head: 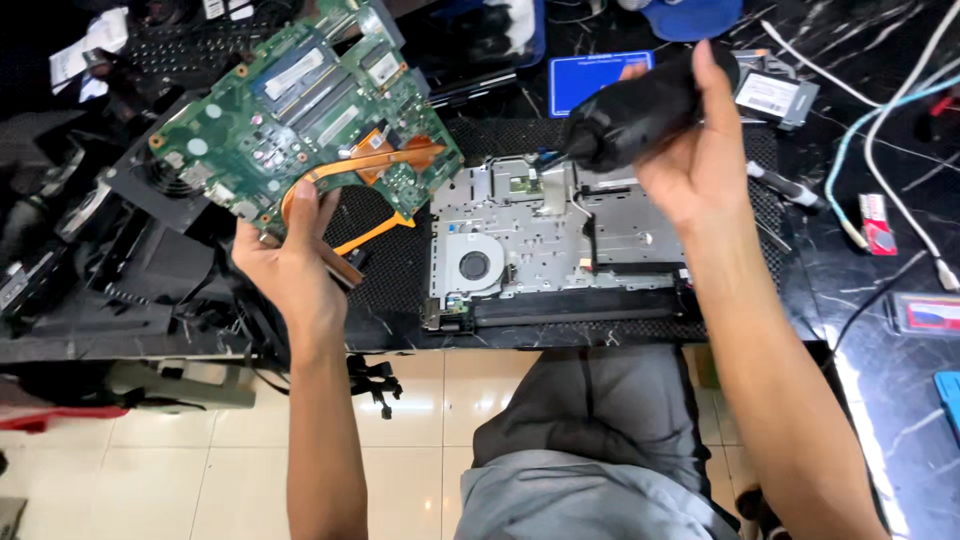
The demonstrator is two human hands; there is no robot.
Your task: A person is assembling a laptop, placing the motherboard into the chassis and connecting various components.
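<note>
Fingers [318, 205] of left hand [290, 265] clamped on lower edge of green motherboard [300, 110]; thumb on the component face, other fingers behind the board, out of sight; board lifted clear of the bench, tilted, tipped up and away from the wrist; copper heat pipe [365, 165] curving across the board just above the thumb, one orange strip hanging below the board edge right of the fingers; memory sticks near the far top edge, well up from the grip.

Fingers [715, 85] of right hand [700, 165] wrapped shut round black rubber air blower [640, 110]; thumb over the rear bulb end, palm beneath; nozzle pointing left, toward the board, tip apart from it; gap between nozzle and board edge plain.

Below both hands: stripped laptop base [560, 240] flat on black anti-static mat [400, 270], silver metal frame exposed; round cooling fan [473, 265] in its lower left corner, between the two wrists; black hinge strip along near edge.

Beyond right fingers: blue card [590, 80] just behind the nozzle; small drive [775, 95] right of the bulb, close to the fingertips; black pen [790, 185] right of the wrist; white and blue cables [880, 130] farther right on dark marble benchtop [890, 290].

Left of left hand: heap of black laptop parts [90, 230], one with a fan grille; detail unclear.

Near edge: grey-trousered knees, tiled floor under.
</note>
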